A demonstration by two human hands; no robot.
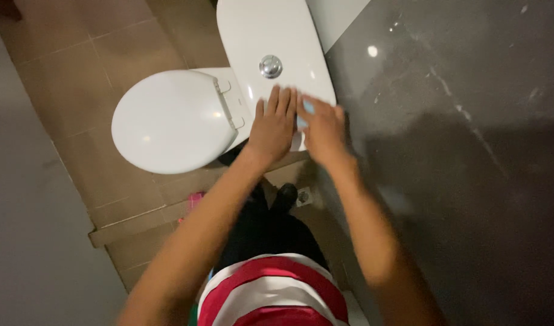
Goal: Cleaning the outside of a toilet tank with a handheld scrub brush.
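On top of the white toilet tank lid (259, 36), near its front edge, both hands lie side by side: the left hand (272, 124) flat with fingers spread and nothing in it, the right hand (324, 130) pressed down over a pale blue cloth (307, 108), of which only a small patch shows between the fingers. The cloth is under the right hand, just beside the left. Its long axis cannot be told, while the lid runs lengthwise away from the person, past the chrome flush button (271, 66).
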